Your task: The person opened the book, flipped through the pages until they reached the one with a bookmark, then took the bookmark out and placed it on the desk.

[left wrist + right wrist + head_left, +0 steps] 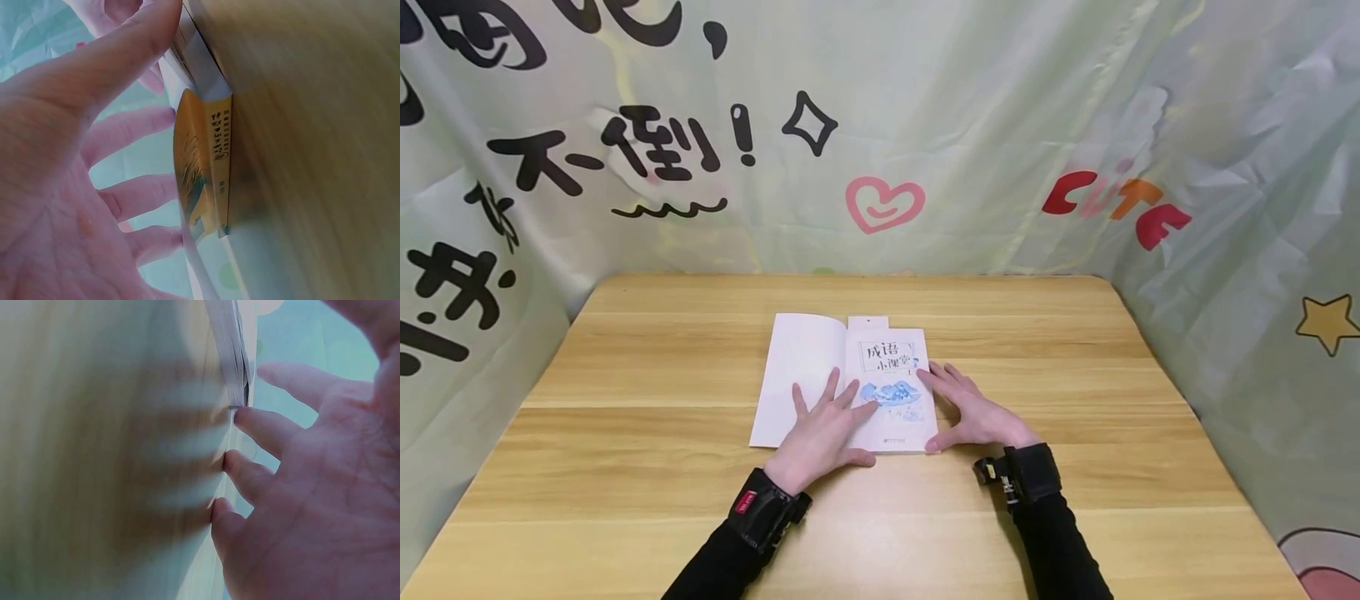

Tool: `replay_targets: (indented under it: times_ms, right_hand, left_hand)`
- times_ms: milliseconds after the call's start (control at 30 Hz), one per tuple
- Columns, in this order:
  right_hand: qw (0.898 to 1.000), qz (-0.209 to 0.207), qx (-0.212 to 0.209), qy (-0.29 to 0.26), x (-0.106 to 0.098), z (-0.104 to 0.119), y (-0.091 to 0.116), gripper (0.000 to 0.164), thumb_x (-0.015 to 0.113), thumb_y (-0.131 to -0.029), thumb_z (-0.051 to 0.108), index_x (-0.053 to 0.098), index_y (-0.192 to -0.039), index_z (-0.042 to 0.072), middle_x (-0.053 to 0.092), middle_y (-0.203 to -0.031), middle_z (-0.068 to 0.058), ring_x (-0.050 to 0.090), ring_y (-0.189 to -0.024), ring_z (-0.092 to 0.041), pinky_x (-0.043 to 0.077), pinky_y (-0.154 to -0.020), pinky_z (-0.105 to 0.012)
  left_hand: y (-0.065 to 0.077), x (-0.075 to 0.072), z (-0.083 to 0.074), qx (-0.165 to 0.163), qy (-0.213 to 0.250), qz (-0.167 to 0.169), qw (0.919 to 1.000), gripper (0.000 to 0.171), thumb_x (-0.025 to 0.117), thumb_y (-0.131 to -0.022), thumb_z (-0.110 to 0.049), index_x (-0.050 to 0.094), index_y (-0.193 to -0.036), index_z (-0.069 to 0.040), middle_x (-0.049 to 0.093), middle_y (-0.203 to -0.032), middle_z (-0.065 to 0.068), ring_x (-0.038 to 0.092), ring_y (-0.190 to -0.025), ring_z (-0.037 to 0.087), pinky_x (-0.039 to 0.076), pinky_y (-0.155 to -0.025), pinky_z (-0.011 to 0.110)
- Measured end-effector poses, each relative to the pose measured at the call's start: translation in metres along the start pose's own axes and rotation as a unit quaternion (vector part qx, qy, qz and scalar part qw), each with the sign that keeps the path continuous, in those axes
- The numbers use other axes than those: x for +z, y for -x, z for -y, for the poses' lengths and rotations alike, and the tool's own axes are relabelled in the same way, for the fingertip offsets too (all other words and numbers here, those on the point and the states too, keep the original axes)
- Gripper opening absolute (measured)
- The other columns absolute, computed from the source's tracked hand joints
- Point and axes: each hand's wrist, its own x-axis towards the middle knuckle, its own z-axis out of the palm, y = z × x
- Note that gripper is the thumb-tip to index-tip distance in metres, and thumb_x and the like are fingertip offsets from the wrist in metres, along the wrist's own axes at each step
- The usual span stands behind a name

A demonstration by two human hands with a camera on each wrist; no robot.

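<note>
A book (801, 367) lies opened near its front on the table, a blank white page on its left side. Its right side is the title page (891, 429), with dark Chinese characters and a blue drawing. My left hand (818, 433) rests across the fold, fingers spread over the pages and thumb by the bottom edge. In the left wrist view the orange cover (199, 169) and printed spine (220, 140) show under that hand. At the book's right edge is my right hand (981, 414), fingertips along the edge and thumb at the lower corner. The page edges (230, 356) appear in the right wrist view.
A white tab (868, 322) sticks out past the book's top edge. The wooden table (662, 467) extends around the book on all sides. Behind and beside it hangs a pale green printed cloth (970, 125) with lettering and a pink heart.
</note>
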Motion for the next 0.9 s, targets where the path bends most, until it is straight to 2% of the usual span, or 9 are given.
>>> replay_targets:
  times_ms: [267, 567, 900]
  right_hand:
    - [0.999, 0.009, -0.018, 0.028, 0.0004, -0.0010, -0.0002, 0.111, 0.085, -0.064, 0.038, 0.026, -0.152, 0.007, 0.007, -0.158, -0.021, 0.000, -0.141, -0.043, 0.010, -0.107, -0.069]
    - [1.000, -0.003, -0.028, 0.013, -0.0011, 0.0000, -0.0004, 0.114, 0.086, -0.062, 0.039, 0.024, -0.153, 0.006, 0.007, -0.157, -0.025, 0.003, -0.141, -0.043, 0.011, -0.108, -0.068]
    - [0.999, -0.031, -0.006, 0.032, 0.0005, 0.0018, -0.0041, 0.114, 0.086, -0.062, 0.037, 0.023, -0.153, 0.007, 0.011, -0.156, -0.027, 0.011, -0.141, -0.041, 0.019, -0.109, -0.063]
  left_hand:
    - [-0.0007, 0.0008, -0.0012, -0.002, 0.001, -0.002, 1.0000, 0.070, 0.071, -0.071, -0.057, 0.062, -0.131, -0.022, 0.047, -0.143, 0.016, 0.018, -0.139, 0.043, 0.014, -0.090, 0.084]
    - [-0.0002, -0.0011, -0.0002, 0.002, 0.018, -0.002, 0.9998, 0.066, 0.071, -0.072, -0.056, 0.065, -0.127, -0.021, 0.049, -0.142, 0.014, 0.018, -0.139, 0.043, 0.012, -0.090, 0.084]
    - [-0.0006, -0.0034, 0.0018, 0.009, 0.043, -0.015, 0.9989, 0.061, 0.076, -0.069, -0.052, 0.070, -0.120, -0.018, 0.055, -0.138, 0.009, 0.027, -0.137, 0.039, 0.011, -0.089, 0.085]
